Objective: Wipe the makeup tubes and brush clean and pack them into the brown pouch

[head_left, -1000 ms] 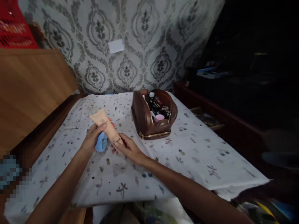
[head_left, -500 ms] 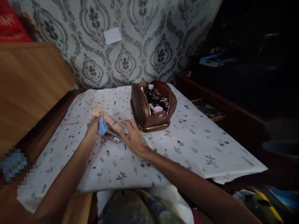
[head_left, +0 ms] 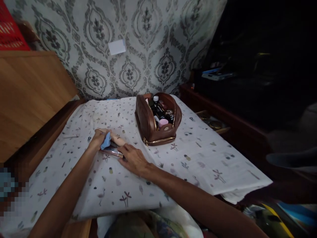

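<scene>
My left hand (head_left: 97,140) is closed on a small blue cloth (head_left: 106,141), which presses against a peach cosmetic tube (head_left: 118,140) lying low on the patterned tablecloth (head_left: 198,158). My right hand (head_left: 132,158) rests on the cloth with its fingers at the near end of the tube and over a slim shiny tube or pencil (head_left: 112,152) lying beside it. Whether those fingers grip anything is unclear. An open brown toiletry bag (head_left: 148,124), full of several small bottles and jars, stands just right of the hands.
A wooden panel (head_left: 29,96) rises at the left, with a thin stick-like item (head_left: 70,136) on the cloth near it. Patterned wallpaper with a white note (head_left: 116,47) lies behind. A dark wooden shelf (head_left: 215,115) with small objects runs along the right.
The peach tube has come down from a raised, tilted position to lie on the table. My left hand stays on it with the blue cloth, and my right hand has settled flat.
</scene>
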`<state>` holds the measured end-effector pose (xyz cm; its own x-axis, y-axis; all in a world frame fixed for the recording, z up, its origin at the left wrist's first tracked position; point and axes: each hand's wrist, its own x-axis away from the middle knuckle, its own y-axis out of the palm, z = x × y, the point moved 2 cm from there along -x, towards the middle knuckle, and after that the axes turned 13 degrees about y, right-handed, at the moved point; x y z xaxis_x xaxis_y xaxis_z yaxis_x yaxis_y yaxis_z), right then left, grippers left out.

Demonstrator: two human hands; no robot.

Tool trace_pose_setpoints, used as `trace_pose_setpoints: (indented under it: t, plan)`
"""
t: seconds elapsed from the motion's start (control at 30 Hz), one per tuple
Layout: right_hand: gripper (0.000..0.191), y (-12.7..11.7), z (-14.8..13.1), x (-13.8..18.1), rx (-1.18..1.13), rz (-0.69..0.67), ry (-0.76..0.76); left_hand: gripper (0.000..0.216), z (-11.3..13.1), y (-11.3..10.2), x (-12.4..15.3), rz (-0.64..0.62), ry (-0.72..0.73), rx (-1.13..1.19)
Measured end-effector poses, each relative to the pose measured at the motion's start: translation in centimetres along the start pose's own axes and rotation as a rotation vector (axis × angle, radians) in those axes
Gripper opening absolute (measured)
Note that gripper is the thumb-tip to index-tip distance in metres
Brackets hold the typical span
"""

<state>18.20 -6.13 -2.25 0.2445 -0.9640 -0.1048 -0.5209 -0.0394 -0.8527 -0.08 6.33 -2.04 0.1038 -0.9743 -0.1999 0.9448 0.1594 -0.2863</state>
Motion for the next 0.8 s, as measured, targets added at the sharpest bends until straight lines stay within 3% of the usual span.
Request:
trace_pose_setpoints:
  t: [0.17,0.27,0.4,0.47,0.53,0.6,0.67,0.8]
  plan:
    - [0.036,0.7,1.0,-0.6,-0.208,0.050,0.047,0.079,0.6,-1.9,-0.5,0.085,0.026,-0.302]
    - [0.040,1.4,1.5,-0.9,-0.270,0.077,0.079,0.064,2.3,-2.7,1.1,0.084,0.213,-0.471]
    - [0.038,2.0,1.7,-1.0,-0.323,0.102,0.042,0.039,5.0,-0.7,5.6,0.045,0.562,-0.387]
    - [0.033,2.3,1.8,-1.0,-0.342,0.121,0.025,0.033,5.5,1.5,8.0,-0.127,0.672,-0.342]
    - [0.031,2.4,1.9,-1.0,-0.354,0.145,0.006,0.028,5.3,3.4,9.7,-0.314,0.781,-0.351]
    - [0.033,2.4,2.0,-1.1,-0.343,0.148,0.002,0.028,4.5,4.1,10.4,-0.379,0.829,-0.386]
    - [0.032,2.3,2.1,-1.1,-0.313,0.120,0.008,0.028,3.5,3.6,10.1,-0.351,0.834,-0.450]
    - [0.024,1.9,2.0,-1.2,-0.292,0.097,0.005,0.025,1.9,0.4,8.6,-0.261,0.813,-0.628]
